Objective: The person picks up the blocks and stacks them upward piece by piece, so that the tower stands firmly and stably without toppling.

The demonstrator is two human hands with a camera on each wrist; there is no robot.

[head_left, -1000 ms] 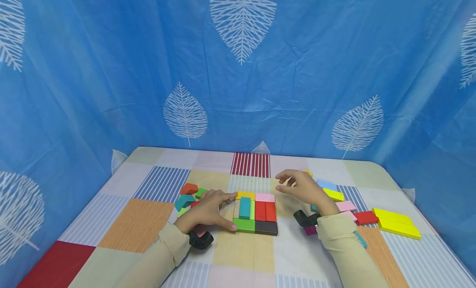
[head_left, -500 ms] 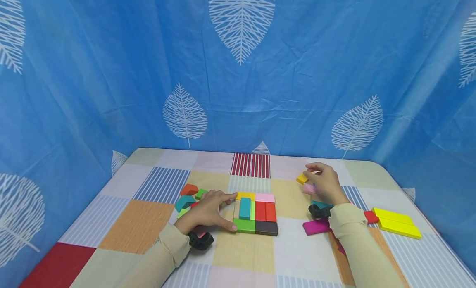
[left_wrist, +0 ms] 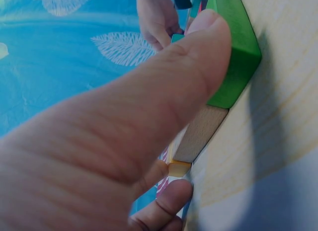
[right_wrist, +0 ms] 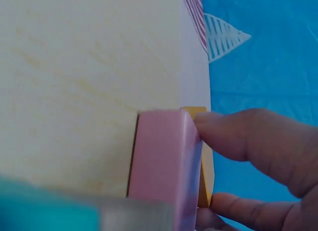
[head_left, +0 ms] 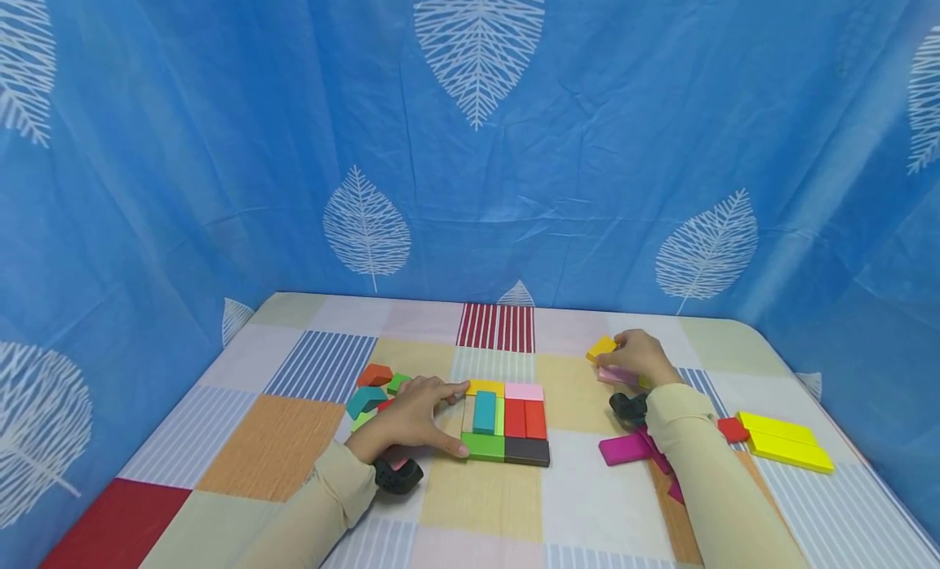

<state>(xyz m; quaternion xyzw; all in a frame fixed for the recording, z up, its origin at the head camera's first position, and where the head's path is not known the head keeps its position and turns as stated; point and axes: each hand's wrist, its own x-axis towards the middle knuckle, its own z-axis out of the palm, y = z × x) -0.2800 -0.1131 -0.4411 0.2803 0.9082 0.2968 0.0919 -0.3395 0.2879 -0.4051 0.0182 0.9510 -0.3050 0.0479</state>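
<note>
My left hand (head_left: 414,414) spreads along the left side of a flat rectangle of blocks. Its thumb touches the green block (head_left: 483,447) at the near corner, and the index fingertip is at the yellow-orange block (head_left: 486,387) at the far corner. On top of the layout lies a teal block (head_left: 484,411); two red blocks (head_left: 525,419) and a black block (head_left: 526,451) fill its right side. My right hand (head_left: 639,358) pinches another yellow-orange block (right_wrist: 206,156) between thumb and finger. Close beside it is a pink block (right_wrist: 161,156), partly covering it in the right wrist view.
Several loose blocks, including orange (head_left: 375,375) and teal (head_left: 365,401), lie left of the layout. Magenta blocks (head_left: 624,449) are by the right forearm. Farther right sit a red block (head_left: 732,429) and long yellow blocks (head_left: 789,442). A blue curtain (head_left: 587,144) surrounds the patchwork-covered table.
My right hand has moved away from the layout, to the right, reaching the loose yellow-orange block and closing its fingers there. My left hand has stayed in place.
</note>
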